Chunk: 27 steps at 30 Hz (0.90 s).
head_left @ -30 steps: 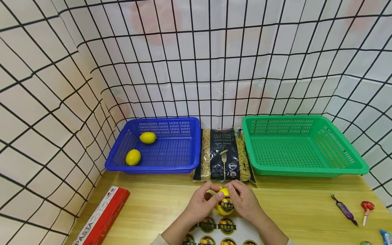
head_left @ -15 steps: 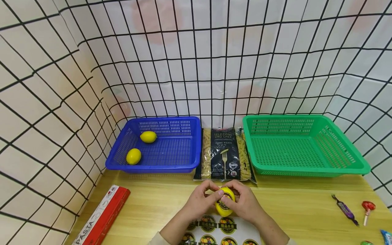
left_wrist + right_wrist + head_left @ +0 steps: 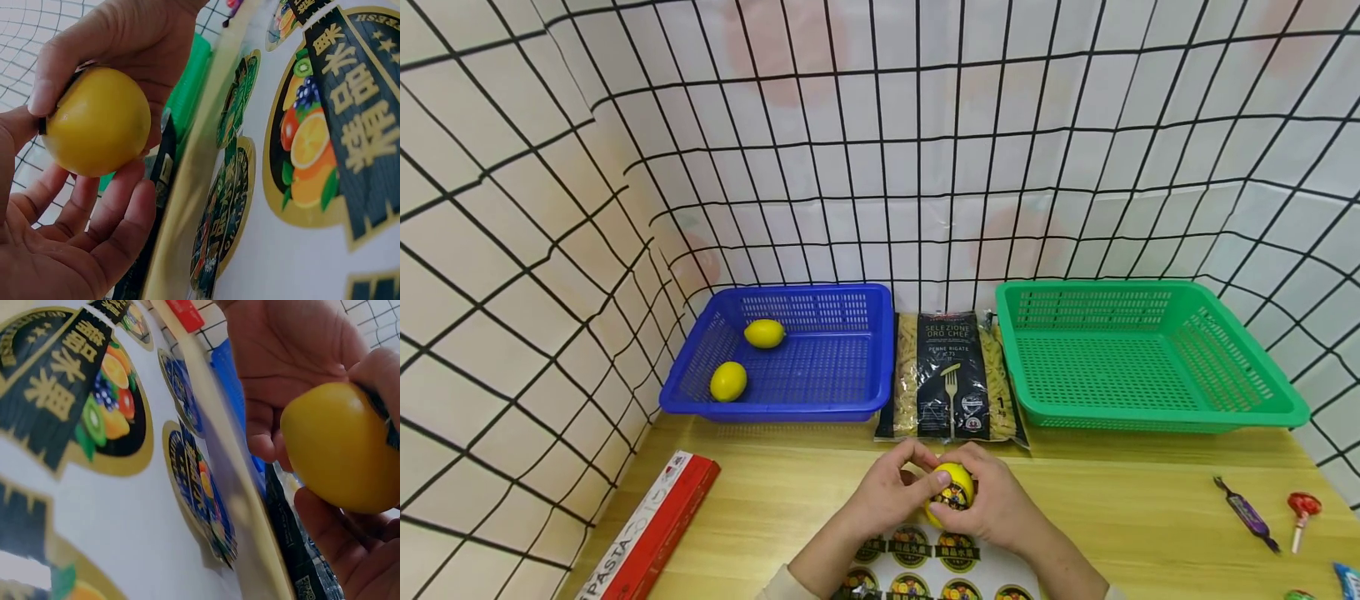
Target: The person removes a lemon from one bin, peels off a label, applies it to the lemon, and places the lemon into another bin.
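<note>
Both hands hold a yellow lemon [image 3: 958,475] just above the table's front middle. A round black-and-gold fruit sticker [image 3: 953,497] lies on its near side. My left hand [image 3: 880,498] grips the lemon from the left, its thumb pressing near the sticker's upper edge. From the right, my right hand [image 3: 1000,502] curls round the lemon with its thumb low beside the sticker. In the left wrist view, the lemon [image 3: 103,122] shows its plain side, with the dark sticker edge under the thumbs. A white sheet of matching stickers [image 3: 1000,562] lies below the hands.
Two lemons [image 3: 728,382] lie in a blue basket [image 3: 775,412] at back left. A penne bag [image 3: 951,375] stands between it and a green basket [image 3: 1157,417]. A red pasta box [image 3: 658,525] lies left. Wrapped candy [image 3: 1247,514] and a red lollipop [image 3: 1303,505] lie right.
The lemon has turned slightly between the hands. My right thumb moved from the lemon's top down across the sticker to its lower right side. The left hand stays nearly in place.
</note>
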### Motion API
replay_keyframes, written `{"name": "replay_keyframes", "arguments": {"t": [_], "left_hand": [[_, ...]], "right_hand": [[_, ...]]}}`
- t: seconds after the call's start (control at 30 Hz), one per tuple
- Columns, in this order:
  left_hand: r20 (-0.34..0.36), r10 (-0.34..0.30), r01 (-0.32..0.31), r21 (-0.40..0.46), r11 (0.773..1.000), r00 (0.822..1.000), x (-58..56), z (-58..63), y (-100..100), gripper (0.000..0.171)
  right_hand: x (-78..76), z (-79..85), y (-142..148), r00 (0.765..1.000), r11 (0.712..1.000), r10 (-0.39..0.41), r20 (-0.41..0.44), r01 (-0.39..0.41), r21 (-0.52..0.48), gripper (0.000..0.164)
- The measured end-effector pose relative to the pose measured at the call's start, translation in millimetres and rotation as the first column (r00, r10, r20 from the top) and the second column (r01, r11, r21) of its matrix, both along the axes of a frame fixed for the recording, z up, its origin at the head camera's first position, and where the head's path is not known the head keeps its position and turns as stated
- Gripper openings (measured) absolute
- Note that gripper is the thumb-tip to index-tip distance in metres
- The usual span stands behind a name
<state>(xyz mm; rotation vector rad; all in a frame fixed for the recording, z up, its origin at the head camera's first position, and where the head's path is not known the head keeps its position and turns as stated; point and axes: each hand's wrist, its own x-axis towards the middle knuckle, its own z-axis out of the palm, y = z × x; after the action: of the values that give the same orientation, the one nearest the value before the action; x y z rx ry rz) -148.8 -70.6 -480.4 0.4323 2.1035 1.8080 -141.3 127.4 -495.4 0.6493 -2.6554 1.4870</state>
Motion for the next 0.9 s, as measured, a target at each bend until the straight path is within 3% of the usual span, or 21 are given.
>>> {"name": "replay_keyframes", "arguments": {"t": [0.17,0.3,0.43,0.6,0.67,0.73,0.83,0.9], "left_hand": [[-0.029,0.007,-0.008,-0.031,0.999,1.000,-0.7,-0.4,0.9,0.019],[-0.023,0.021,-0.022,-0.021,1.000,1.000,-1.0,-0.7,0.7,0.020],[-0.008,0.029,-0.029,0.016,0.999,1.000,-2.5,-3.0,-0.8,0.024],[-0.003,-0.001,0.001,0.034,0.999,1.000,-6.4,-5.7,-5.5,0.028],[-0.008,-0.002,0.002,0.043,0.999,1.000,-8.0,-5.7,-7.0,0.030],[-0.013,0.007,-0.006,0.066,0.998,1.000,-9.5,-4.9,-7.8,0.030],[-0.026,0.023,-0.020,0.091,0.996,0.999,-11.4,-4.2,-8.2,0.029],[-0.026,0.029,-0.026,0.099,0.995,0.999,-11.8,-4.3,-8.6,0.028]], "right_hand": [[3.1,4.1,-3.6,0.999,0.997,-0.029,0.015,0.027,0.073,0.059],[4.2,5.9,-6.6,0.996,0.988,-0.082,0.037,0.076,0.131,0.083],[3.8,7.4,-8.5,0.990,0.984,-0.120,0.073,0.109,0.140,0.098],[2.2,8.6,-6.9,0.991,0.991,-0.117,0.072,0.111,0.081,0.100],[1.5,7.7,-5.2,0.993,0.996,-0.087,0.075,0.086,0.014,0.094],[1.1,6.4,-3.5,0.996,0.997,-0.049,0.075,0.054,-0.063,0.078],[0.5,4.7,-2.5,0.998,0.989,-0.030,0.063,0.038,-0.143,0.051],[0.3,5.0,-3.1,0.996,0.984,-0.032,0.088,0.047,-0.172,0.044]]}}
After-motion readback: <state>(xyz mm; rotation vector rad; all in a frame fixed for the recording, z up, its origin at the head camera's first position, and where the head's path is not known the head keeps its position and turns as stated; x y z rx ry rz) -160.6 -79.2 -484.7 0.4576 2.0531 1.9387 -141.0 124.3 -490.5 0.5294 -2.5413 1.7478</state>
